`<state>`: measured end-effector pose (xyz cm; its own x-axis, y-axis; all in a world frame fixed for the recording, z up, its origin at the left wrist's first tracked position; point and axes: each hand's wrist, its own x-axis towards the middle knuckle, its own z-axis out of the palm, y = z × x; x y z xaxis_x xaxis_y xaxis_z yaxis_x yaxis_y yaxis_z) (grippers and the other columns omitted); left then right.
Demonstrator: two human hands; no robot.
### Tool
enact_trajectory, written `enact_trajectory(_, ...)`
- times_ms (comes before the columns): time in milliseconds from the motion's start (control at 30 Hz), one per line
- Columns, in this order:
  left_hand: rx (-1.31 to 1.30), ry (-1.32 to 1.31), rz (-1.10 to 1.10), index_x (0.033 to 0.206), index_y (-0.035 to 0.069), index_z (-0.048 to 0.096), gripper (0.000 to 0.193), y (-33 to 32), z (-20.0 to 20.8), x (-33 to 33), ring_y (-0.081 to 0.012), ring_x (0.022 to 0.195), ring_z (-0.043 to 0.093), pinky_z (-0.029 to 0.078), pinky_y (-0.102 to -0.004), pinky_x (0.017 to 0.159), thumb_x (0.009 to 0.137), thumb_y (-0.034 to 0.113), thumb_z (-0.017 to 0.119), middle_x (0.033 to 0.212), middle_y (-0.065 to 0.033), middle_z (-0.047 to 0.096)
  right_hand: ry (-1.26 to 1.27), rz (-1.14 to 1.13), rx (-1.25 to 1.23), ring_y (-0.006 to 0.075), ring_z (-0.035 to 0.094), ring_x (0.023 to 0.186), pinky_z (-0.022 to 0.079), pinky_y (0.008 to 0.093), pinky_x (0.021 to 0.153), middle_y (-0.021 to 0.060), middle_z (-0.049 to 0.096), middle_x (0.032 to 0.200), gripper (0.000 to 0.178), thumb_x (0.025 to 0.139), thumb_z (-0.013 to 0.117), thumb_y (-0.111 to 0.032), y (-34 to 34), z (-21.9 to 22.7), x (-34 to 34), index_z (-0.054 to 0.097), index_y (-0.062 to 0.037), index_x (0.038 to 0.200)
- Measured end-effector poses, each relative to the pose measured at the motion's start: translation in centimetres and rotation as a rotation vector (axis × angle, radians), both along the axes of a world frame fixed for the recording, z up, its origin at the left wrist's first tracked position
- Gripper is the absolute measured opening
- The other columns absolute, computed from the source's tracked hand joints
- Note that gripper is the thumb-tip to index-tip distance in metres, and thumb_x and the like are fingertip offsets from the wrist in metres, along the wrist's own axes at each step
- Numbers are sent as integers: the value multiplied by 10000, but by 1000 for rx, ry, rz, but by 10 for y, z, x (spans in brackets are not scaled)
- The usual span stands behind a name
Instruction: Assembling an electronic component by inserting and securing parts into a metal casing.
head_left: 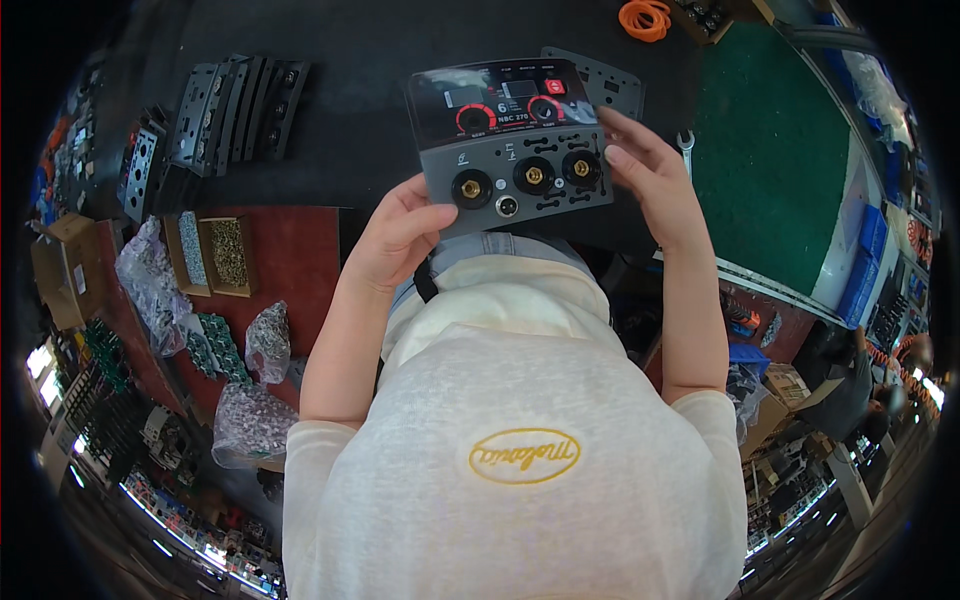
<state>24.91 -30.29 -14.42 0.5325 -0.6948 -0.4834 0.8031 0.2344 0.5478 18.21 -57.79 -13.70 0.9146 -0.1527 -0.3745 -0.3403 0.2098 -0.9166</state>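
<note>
Where the control panel (512,140) is held: between the person's two hands, over the near edge of the dark table (365,120), just in front of the waist.
Left hand (405,228): clamped on the lower left corner, its thumb flat against the front and its other fingers largely hidden behind the edge.
Right hand (650,178): thumb and fingers at the right edge; whether they pinch it or merely steady it, one cannot tell.
Panel face: glossy black above, with red-ringed dials; grey below, bearing three round black sockets with brass centres and a small silver round connector (507,206).
Plate behind: a flat grey plate (618,88) with cut-outs, lying partly hidden by the panel.
Row at left: several dark bent panels (240,112) set close together on the table.
Right side: an open-ended wrench (686,150) at the border of the green mat (775,130); an orange coil (645,19) lies farther off.
Red surface (305,255): a divided cardboard tray of small fasteners (230,252), beside clear plastic bags.
</note>
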Motion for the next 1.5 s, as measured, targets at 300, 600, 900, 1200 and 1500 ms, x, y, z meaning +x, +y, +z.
enact_trajectory(300, 116, -87, -72, 1183, -7, 513, 436, -20, 9, -7, -178, 1029, 562, 421, -333, 935, 770, 61, 632, 1118, -95, 594, -533, 276, -988, 265, 486, 1017, 390, 378, 855, 47, 545, 1001, 238, 630, 738, -89, 42, 42, -10, 668, -105, 857)
enact_trajectory(600, -4, -138, -71, 1199, 12, 511, 451, -34, 15, -5, -199, 1036, 571, 450, -365, 920, 760, 29, 609, 1106, -107, 601, -580, 210, -1137, 226, 485, 1048, 350, 374, 886, 22, 550, 1005, 242, 636, 731, -106, 44, 49, -26, 654, -112, 865)
enact_trajectory(900, -165, -23, -52, 1164, 1, 544, 470, -36, 14, 4, -277, 949, 626, 527, -442, 828, 697, 7, 584, 1045, -154, 620, -561, -356, -1062, 261, 475, 1053, 406, 339, 881, 132, 502, 1138, 430, 737, 705, -114, 29, 40, -42, 570, -35, 1138)
enact_trajectory(1200, -98, 7, -59, 1162, -16, 535, 484, -32, 6, 2, -295, 904, 644, 538, -469, 793, 678, -21, 529, 1023, -170, 630, -43, -241, 356, 142, 593, 958, 474, 252, 811, 95, 614, 1071, 433, 898, 558, -125, 7, 3, -40, 409, 45, 1267)
enact_trajectory(1500, 87, 13, -31, 1242, 25, 485, 504, -25, 10, -1, -212, 1094, 531, 416, -394, 970, 737, 25, 478, 1141, -111, 565, 15, -231, 370, 160, 616, 950, 531, 296, 789, 117, 604, 1075, 393, 890, 542, -97, 17, 4, -32, 429, 60, 1232)
